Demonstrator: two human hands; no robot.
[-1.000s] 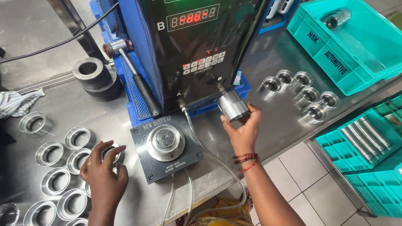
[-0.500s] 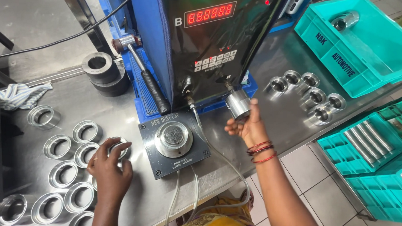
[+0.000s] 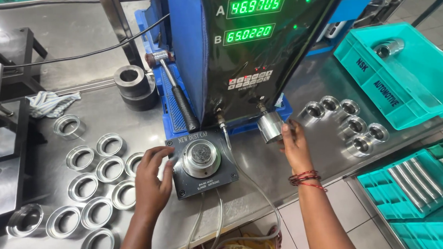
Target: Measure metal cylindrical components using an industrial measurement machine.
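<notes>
Counter (image 3: 108, 109): steel top carrying all the parts
Gauge unit (image 3: 248, 50): tall dark panel at the back, two lit green readouts
Teal crate (image 3: 416, 78): far right, one metal part lying inside
Fixture block (image 3: 201, 162): dark square plate in front of the gauge unit, round metal ring seated on its centre
Ring group (image 3: 98, 190): shiny metal rings laid flat at the left, close together
Cup group (image 3: 349, 122): finished metal cups, right of centre
Left hand (image 3: 152, 183): fingers loosely curled, resting at the fixture block's left edge, over the nearest rings
Right hand (image 3: 293, 144): pinching the metal cylinder (image 3: 270, 126), held just above the counter right of the fixture block
</notes>
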